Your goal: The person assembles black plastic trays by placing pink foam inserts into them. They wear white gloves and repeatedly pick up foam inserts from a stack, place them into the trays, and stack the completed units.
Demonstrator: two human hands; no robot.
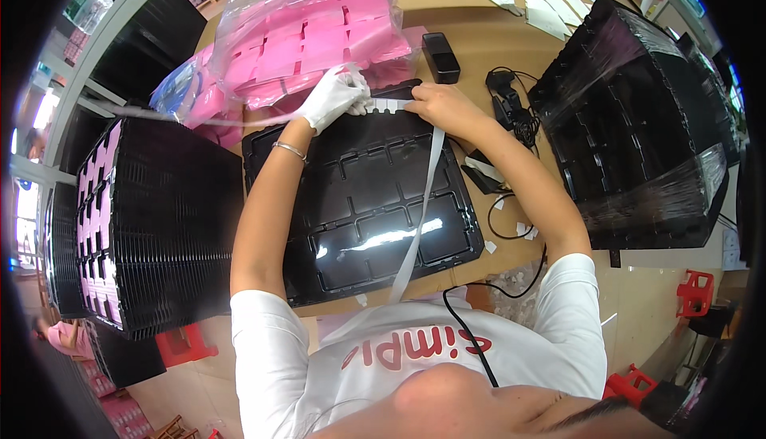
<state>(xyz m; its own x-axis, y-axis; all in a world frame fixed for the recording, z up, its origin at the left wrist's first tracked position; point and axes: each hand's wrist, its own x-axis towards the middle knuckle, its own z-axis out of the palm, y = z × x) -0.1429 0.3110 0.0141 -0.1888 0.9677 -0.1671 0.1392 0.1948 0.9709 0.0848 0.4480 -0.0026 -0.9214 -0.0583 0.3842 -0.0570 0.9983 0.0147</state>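
A black plastic tray (375, 172) with shallow moulded compartments lies in front of me. At its far edge, my left hand (338, 96), in a white glove, is closed with curled fingers; what they hold, if anything, is hidden. My bare right hand (445, 109) is closed on a white paper strip (426, 188), which hangs across the tray toward my shirt. White pieces like labels (389, 105) show along the tray's far edge between the hands. A pale, blurred band (231, 123) runs left from beside my left wrist.
Stacked black trays (171, 220) rise at the left, and wrapped tray stacks (630, 120) at the right. Pink packing pieces in clear plastic (311, 32) lie beyond my left hand. A black box (441, 58), a tangled black cable (523, 120) and paper sheets (546, 13) are on the table.
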